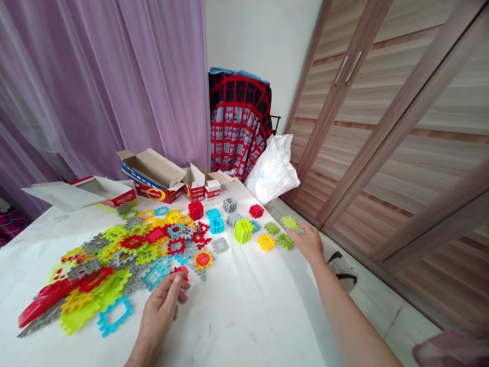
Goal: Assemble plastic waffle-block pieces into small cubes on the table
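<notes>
My left hand point(162, 306) is over the white cloth at the near side of the pile, its fingers curled in. A red toothed plastic piece point(180, 271) shows just behind its fingertips; I cannot tell whether they grip it. At the right edge of the table, my right hand point(310, 243) has its fingertips on a lime green toothed tile point(289, 222). Close by lie green tiles point(284, 241) and a yellow tile point(266, 242). Left of these stand a lime green stack point(243, 231), a blue stack point(216, 224) and a red stack point(195, 210).
A wide pile of interlocking plastic pieces point(147, 255) covers the table's left half, with a long red piece point(48, 302) at its near end. Opened cardboard boxes point(156, 192) line the back edge. A white bag point(273, 171) stands at the back right corner, near the wooden wardrobe point(382, 153).
</notes>
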`<action>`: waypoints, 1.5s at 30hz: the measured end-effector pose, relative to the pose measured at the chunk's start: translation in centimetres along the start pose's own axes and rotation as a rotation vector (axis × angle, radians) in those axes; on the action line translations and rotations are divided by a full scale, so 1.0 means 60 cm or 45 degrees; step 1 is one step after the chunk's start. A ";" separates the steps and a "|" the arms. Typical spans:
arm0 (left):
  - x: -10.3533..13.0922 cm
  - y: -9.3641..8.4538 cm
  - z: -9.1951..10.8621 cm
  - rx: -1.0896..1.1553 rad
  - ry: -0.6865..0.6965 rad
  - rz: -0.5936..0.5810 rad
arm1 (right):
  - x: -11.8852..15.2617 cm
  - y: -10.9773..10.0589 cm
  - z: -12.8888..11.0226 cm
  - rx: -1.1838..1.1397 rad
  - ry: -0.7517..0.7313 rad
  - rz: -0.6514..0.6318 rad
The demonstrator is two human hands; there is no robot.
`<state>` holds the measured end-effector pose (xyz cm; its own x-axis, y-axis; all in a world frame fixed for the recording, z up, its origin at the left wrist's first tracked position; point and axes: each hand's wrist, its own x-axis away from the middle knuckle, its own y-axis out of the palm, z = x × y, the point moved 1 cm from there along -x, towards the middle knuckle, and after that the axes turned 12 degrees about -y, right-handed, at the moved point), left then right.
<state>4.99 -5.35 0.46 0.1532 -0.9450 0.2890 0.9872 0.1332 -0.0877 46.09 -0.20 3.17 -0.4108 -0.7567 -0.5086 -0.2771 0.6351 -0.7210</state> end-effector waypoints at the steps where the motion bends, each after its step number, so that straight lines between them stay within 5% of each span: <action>1: 0.000 0.000 0.000 -0.010 -0.005 0.000 | -0.009 0.005 0.002 0.066 0.020 -0.081; 9: -0.001 0.003 -0.001 -0.089 -0.004 0.006 | -0.021 0.057 -0.033 0.357 0.027 -0.417; 24: -0.004 0.003 -0.002 -0.101 -0.017 -0.035 | -0.025 0.061 -0.034 0.397 0.068 -0.600; 34: -0.006 0.004 -0.007 -0.112 0.007 -0.038 | -0.038 0.065 -0.027 0.394 0.014 -0.580; 38: -0.007 0.003 -0.009 -0.113 0.009 -0.043 | -0.035 0.049 -0.030 0.272 0.008 -0.417; 42: -0.006 0.004 -0.008 -0.132 0.017 -0.054 | 0.018 0.029 -0.059 -0.043 -0.008 -0.199; 45: -0.006 0.005 -0.007 -0.132 0.026 -0.044 | 0.089 0.029 -0.096 -0.208 -0.072 -0.211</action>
<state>5.19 -5.12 -0.09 0.1167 -0.9547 0.2739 0.9818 0.0694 -0.1766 38.43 -2.23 1.88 -0.2997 -0.8572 -0.4189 -0.4756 0.5148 -0.7132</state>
